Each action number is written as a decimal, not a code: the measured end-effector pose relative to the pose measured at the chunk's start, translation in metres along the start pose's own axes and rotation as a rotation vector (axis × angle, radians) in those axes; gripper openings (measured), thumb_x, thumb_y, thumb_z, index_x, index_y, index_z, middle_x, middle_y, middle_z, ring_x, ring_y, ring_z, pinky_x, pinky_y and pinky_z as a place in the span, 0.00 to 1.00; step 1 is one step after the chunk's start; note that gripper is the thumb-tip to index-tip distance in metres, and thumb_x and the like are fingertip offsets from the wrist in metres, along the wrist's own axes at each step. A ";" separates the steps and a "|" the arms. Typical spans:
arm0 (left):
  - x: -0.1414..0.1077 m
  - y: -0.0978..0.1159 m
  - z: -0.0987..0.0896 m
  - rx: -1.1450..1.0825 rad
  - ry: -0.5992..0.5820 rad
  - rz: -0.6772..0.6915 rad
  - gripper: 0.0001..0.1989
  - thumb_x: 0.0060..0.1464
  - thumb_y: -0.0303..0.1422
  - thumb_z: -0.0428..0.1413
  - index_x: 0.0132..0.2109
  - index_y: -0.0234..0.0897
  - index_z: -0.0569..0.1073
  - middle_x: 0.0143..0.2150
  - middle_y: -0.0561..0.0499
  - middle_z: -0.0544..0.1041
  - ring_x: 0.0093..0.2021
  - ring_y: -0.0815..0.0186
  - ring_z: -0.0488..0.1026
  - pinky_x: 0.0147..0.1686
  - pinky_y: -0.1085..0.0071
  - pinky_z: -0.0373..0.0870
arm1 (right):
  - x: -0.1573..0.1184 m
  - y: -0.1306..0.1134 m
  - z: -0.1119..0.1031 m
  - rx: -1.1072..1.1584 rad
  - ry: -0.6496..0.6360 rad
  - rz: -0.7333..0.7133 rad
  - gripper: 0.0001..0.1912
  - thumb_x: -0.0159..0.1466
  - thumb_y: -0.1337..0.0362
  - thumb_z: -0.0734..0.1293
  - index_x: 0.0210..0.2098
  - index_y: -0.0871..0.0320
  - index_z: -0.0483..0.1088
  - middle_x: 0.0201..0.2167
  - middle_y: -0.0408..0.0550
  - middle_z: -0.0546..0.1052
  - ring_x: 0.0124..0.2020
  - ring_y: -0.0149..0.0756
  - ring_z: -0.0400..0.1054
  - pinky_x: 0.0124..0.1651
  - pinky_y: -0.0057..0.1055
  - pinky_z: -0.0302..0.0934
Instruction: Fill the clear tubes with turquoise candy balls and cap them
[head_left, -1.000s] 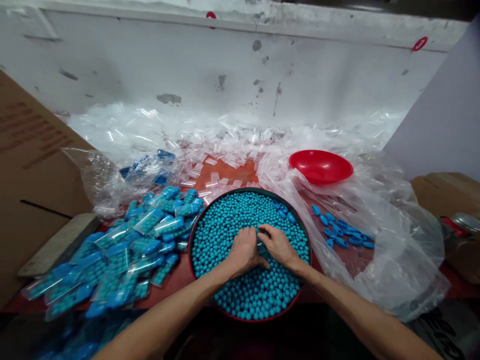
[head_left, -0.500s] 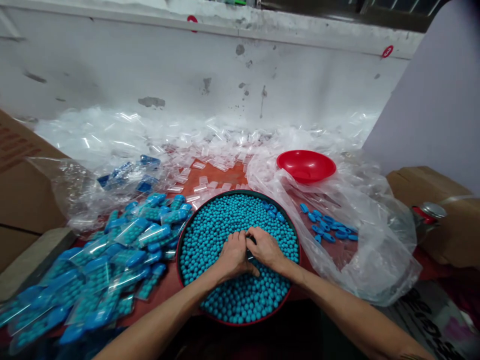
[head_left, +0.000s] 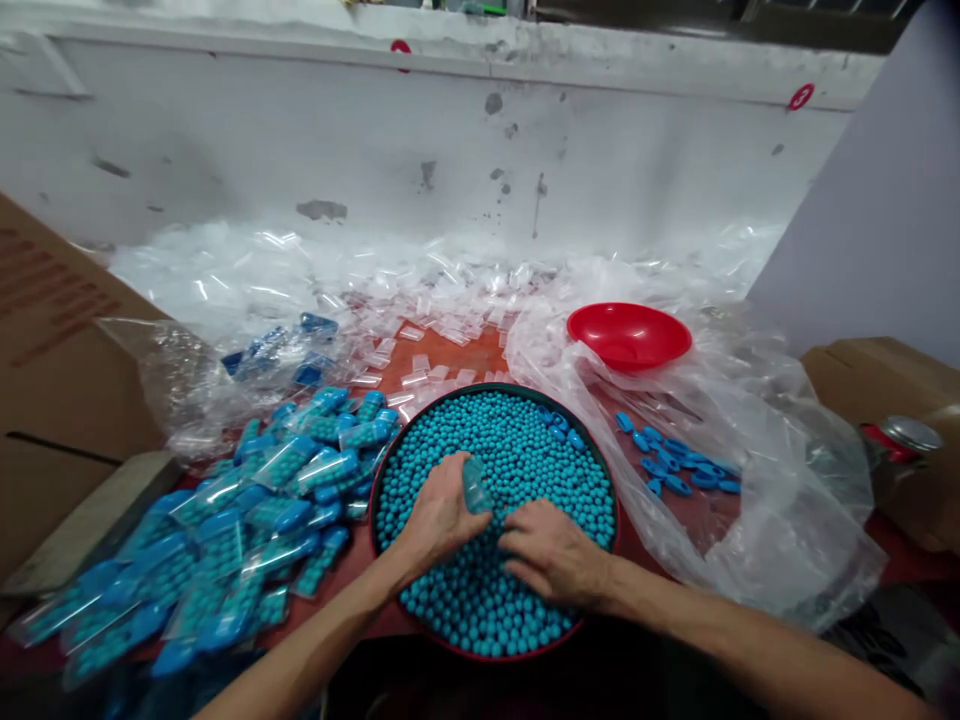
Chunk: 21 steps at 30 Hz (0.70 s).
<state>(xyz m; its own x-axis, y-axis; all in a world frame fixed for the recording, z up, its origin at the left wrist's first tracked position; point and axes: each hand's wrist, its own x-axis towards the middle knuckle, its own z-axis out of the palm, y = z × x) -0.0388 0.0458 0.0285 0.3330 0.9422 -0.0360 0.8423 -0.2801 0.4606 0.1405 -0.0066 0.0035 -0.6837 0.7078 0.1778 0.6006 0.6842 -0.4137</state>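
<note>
A round dark-lined tub point(head_left: 616, 520) with a red outer rim holds a heap of small blue beads point(head_left: 480, 625). Over its middle, my left hand point(head_left: 442, 510) is closed round a small clear plastic container point(head_left: 475, 487), tilted above the beads. To the right, my right hand point(head_left: 559, 555) touches the beads with curled fingers; whatever they grip is hidden. Several blue caps point(head_left: 559, 425) rest on the beads at the tub's back right. Left of the tub lies a pile of bead-filled clear containers with blue caps point(head_left: 277, 515).
A red bowl point(head_left: 630, 335) sits on a plastic bag point(head_left: 795, 530) at the right, near loose blue caps point(head_left: 675, 465). Clear empty containers point(head_left: 450, 320) are strewn behind the tub. Cardboard boxes point(head_left: 60, 330) flank the table on both sides.
My hands have moved apart from their joined position over the beads. The clear container now shows in my left hand, while my right hand is lower and to the right.
</note>
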 end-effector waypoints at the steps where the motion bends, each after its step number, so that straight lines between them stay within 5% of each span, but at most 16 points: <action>1: 0.000 -0.005 -0.007 -0.007 0.004 -0.029 0.29 0.39 0.34 0.54 0.51 0.32 0.57 0.45 0.45 0.67 0.45 0.60 0.65 0.47 0.66 0.61 | 0.006 -0.008 0.004 -0.020 -0.034 -0.138 0.10 0.59 0.60 0.60 0.38 0.57 0.66 0.38 0.49 0.69 0.43 0.39 0.59 0.45 0.36 0.53; 4: 0.002 -0.020 -0.022 0.035 0.038 -0.115 0.31 0.39 0.36 0.54 0.52 0.31 0.56 0.47 0.43 0.65 0.48 0.59 0.64 0.49 0.65 0.60 | 0.039 -0.025 0.025 -0.069 -0.012 -0.444 0.15 0.59 0.59 0.59 0.45 0.55 0.64 0.51 0.49 0.63 0.54 0.44 0.49 0.53 0.43 0.46; 7: 0.005 -0.030 -0.027 0.082 0.088 -0.148 0.31 0.39 0.36 0.53 0.51 0.31 0.56 0.48 0.42 0.65 0.49 0.58 0.64 0.50 0.65 0.60 | 0.077 -0.022 0.050 -0.098 0.048 -0.520 0.17 0.58 0.61 0.57 0.47 0.56 0.63 0.52 0.50 0.61 0.55 0.44 0.48 0.54 0.45 0.46; 11: 0.007 -0.034 -0.025 0.087 0.099 -0.173 0.30 0.39 0.36 0.53 0.51 0.31 0.56 0.48 0.42 0.65 0.49 0.58 0.64 0.49 0.65 0.61 | 0.098 0.005 0.058 -0.115 0.004 -0.403 0.15 0.56 0.63 0.60 0.43 0.57 0.66 0.45 0.50 0.68 0.51 0.42 0.53 0.54 0.46 0.46; 16: 0.006 -0.038 -0.021 0.106 0.037 -0.221 0.30 0.39 0.37 0.53 0.51 0.30 0.56 0.47 0.41 0.66 0.49 0.57 0.64 0.48 0.65 0.60 | 0.083 0.040 0.028 -0.097 -0.004 -0.226 0.12 0.56 0.58 0.63 0.37 0.57 0.69 0.41 0.50 0.70 0.50 0.45 0.56 0.54 0.55 0.39; 21: 0.006 -0.041 -0.011 0.186 -0.096 -0.221 0.27 0.38 0.34 0.53 0.48 0.29 0.58 0.43 0.40 0.67 0.45 0.55 0.66 0.43 0.65 0.62 | 0.086 0.091 0.004 0.205 0.222 0.060 0.14 0.60 0.59 0.60 0.44 0.54 0.68 0.50 0.49 0.65 0.52 0.38 0.56 0.56 0.44 0.44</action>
<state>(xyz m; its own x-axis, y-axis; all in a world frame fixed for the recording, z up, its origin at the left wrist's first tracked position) -0.0757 0.0651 0.0190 0.1642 0.9650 -0.2047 0.9589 -0.1074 0.2628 0.1341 0.1158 -0.0222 -0.5285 0.7824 0.3295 0.5253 0.6063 -0.5970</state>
